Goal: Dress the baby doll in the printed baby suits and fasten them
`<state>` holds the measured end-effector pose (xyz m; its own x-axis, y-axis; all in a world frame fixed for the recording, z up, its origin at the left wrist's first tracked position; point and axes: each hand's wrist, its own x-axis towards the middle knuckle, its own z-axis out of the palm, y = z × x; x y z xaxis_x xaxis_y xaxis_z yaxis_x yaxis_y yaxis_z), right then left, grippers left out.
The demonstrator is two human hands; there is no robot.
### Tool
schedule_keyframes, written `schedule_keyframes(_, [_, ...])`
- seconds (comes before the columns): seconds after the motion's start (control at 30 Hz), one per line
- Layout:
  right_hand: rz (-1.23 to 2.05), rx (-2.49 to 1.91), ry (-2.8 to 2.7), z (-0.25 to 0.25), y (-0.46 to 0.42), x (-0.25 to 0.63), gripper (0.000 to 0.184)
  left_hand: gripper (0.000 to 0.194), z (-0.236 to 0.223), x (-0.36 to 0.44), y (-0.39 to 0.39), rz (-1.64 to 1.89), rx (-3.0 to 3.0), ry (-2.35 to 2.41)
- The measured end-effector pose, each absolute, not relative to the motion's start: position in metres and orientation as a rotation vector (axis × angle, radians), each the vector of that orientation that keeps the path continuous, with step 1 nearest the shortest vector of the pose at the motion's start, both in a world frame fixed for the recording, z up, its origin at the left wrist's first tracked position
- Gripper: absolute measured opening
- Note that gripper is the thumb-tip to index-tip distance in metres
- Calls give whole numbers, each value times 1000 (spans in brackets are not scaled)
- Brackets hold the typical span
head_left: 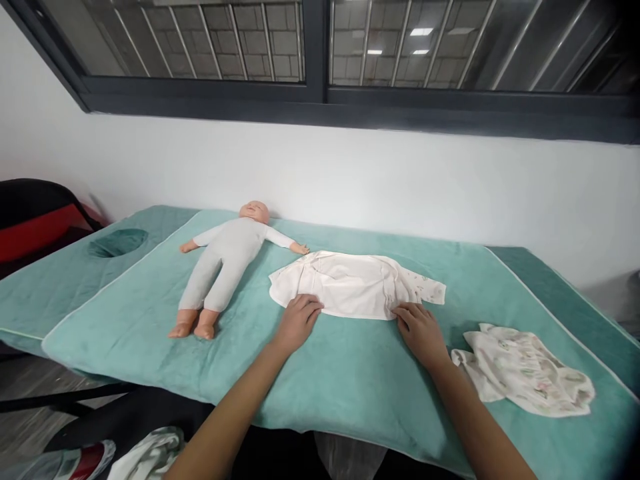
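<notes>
A small white baby shirt (356, 287) lies spread across the table, its body folded and a patterned sleeve (431, 291) stretching to the right. At its near edge, left of the middle, my left hand (299, 321) rests with the fingertips closed on the fabric. My right hand (423, 333) grips the same edge farther right, thumb and fingers together at the cloth. Left of the shirt a baby doll (234, 243) in a pale grey bodysuit lies on its back. One of its hands touches or nearly touches the shirt's far left corner.
A crumpled patterned baby garment (530, 373) lies to the right of my right arm. Green padded covering (360, 380) drapes the table, with a face hole at the left. Behind it stand a white wall (400, 180) and a barred window. Cloth (150, 457) lies at lower left.
</notes>
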<state>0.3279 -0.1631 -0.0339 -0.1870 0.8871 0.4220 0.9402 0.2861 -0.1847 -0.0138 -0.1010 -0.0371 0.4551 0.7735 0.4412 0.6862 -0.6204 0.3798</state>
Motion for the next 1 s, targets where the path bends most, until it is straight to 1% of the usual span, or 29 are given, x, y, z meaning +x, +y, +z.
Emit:
schedule_keyframes(0.2, [-176,-1632,-1971,-33,-166,328,23,23,-28,-15,-113,820,2640,1286])
schedule_keyframes(0.33, [-180,-1772,-1804,-39,-166,332,20,22,-28,-15,-113,822,2636,1227])
schedule_keyframes(0.37, [-174,-1797,-1771,-40,-165,333,22,22,-29,-15,-112,830,2630,1198])
schedule_keyframes(0.43, [-134,-1804,-1789,-43,-165,336,29,21,-31,-15,-110,843,2618,1145])
schedule_keyframes(0.5, [-69,-1782,-1864,-46,-167,339,33,19,-32,-15,-110,844,2620,1123])
schedule_keyframes(0.6, [5,-1745,-1913,-48,-171,341,28,22,-33,-15,-110,850,2648,1127])
schedule_keyframes(0.67, [29,-1714,-1941,-48,-173,341,24,19,-34,-15,-110,859,2663,1135])
schedule_keyframes(0.9, [-84,-1677,-1870,-47,-175,341,20,16,-35,-15,-113,993,2749,1134])
schedule_keyframes(1.0, [-173,-1633,-1789,-47,-178,342,17,11,-33,-14,-114,966,2788,1088])
